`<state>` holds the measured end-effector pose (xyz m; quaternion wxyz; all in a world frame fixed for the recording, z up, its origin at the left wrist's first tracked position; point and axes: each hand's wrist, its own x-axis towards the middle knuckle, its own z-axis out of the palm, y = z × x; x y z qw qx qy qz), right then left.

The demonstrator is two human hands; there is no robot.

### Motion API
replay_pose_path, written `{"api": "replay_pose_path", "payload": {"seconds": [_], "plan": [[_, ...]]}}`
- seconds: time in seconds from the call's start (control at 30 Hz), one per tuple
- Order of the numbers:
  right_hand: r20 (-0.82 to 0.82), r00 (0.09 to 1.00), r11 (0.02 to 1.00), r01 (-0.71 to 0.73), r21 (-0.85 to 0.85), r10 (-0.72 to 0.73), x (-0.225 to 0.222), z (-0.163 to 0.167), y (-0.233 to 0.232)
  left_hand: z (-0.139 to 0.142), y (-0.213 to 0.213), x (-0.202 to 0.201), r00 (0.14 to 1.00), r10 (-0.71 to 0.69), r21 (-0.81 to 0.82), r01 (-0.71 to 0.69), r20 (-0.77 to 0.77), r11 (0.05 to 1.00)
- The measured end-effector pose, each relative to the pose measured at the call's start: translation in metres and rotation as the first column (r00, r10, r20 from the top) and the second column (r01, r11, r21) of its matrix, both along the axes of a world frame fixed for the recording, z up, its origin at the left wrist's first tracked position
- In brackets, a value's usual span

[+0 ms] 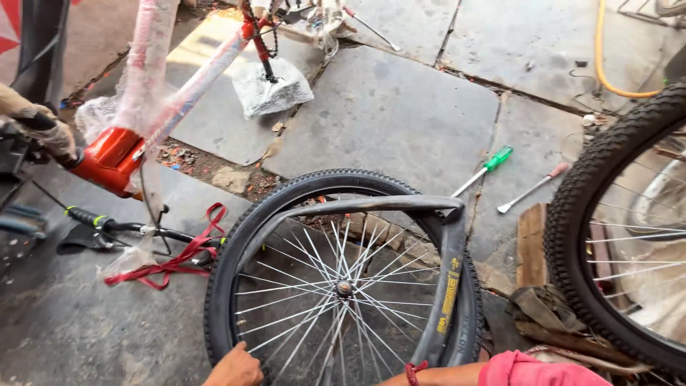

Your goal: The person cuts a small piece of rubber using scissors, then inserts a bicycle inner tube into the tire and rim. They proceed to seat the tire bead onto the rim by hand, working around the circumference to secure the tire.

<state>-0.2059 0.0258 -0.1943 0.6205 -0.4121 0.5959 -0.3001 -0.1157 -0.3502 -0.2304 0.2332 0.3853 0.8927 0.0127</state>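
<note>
Head view looks down on a spoked bicycle wheel with a black knobby tyre (286,196), standing upright on the grey stone-slab floor (386,114). Everything below is placed off that wheel.

The left hand (234,368) sits on the tyre's lower left edge, fingers curled over the rubber and pressing on it. The right hand is mostly out of frame at the wheel's bottom; only a forearm with a red thread bracelet (415,371) and a pink sleeve (536,370) shows, so I can't tell what those fingers are doing.

Progress, as I judge it: the flat black rubber inner tube (450,264) is not seated yet. It bridges across the top of the wheel, then hangs down the right side outside the tyre. So the tyre looks on the rim, and the tube looks mostly left to do.

Just right of the wheel lie a green-handled screwdriver (486,169) and a red-handled screwdriver (532,187), untouched. Further right stands a second knobby-tyred wheel (582,214). Up and left of the wheel is an orange bicycle frame wrapped in clear plastic (114,154), with a red strap (179,257) on the floor below it.
</note>
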Motion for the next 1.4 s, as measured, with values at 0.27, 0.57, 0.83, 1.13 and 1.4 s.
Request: {"api": "replay_pose_path", "payload": {"seconds": [0.27,0.57,0.83,1.13,1.4], "plan": [[-0.64,0.746,0.924,-0.353,-0.15,0.181,-0.029,0.074,0.068,0.06,-0.017,-0.019,0.974,-0.135,-0.208,0.095,-0.185,0.973],[-0.948,0.153,0.781,-0.611,0.131,0.279,-0.049,0.153,0.132,0.134,-0.012,-0.023,0.953,-0.032,-0.463,-0.117,-0.301,0.878],[-0.995,0.062,0.829,-0.559,0.034,0.083,-0.048,0.101,0.129,0.187,0.096,0.035,0.909,0.407,0.098,-0.414,0.088,0.905],[-0.976,0.217,0.877,-0.473,-0.085,0.022,-0.037,0.066,0.136,0.131,0.259,0.096,0.747,0.664,0.318,-0.636,0.024,0.703],[-0.991,0.033,0.754,-0.647,-0.118,-0.126,-0.016,0.045,0.126,0.106,0.222,0.128,0.751,0.603,0.069,-0.61,-0.268,0.79]]}}
